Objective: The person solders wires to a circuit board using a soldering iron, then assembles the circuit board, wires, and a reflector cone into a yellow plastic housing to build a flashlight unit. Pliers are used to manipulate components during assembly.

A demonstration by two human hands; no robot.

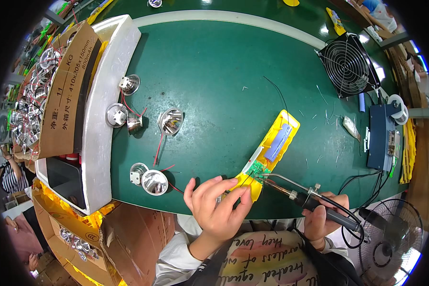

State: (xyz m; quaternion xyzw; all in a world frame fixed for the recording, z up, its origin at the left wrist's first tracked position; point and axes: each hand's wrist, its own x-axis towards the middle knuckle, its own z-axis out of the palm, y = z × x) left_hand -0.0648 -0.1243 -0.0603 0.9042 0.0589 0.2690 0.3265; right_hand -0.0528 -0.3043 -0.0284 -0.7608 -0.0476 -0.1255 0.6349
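A yellow plastic housing [285, 121] lies slanted near the front edge of the table, its open side up. Inside it sit a lilac cylindrical battery [277, 143] and a small green circuit board [258, 171]. My left hand [219, 207] is at the housing's near end, its thumb and fingers pinched on what looks like a thin wire by the board; the fingers partly hide it. My right hand [321, 219] grips a soldering iron [307, 201] with a thin metal feed tube alongside. The iron's tip reaches the board's right edge.
Several silver reflector cups [154, 182] with red wires lie left of my hands. Farther left stand a white foam box [97, 119] and a carton [64, 95] of reflectors. A black fan [350, 64], a blue-grey box unit [380, 136] and wire clippings are at right.
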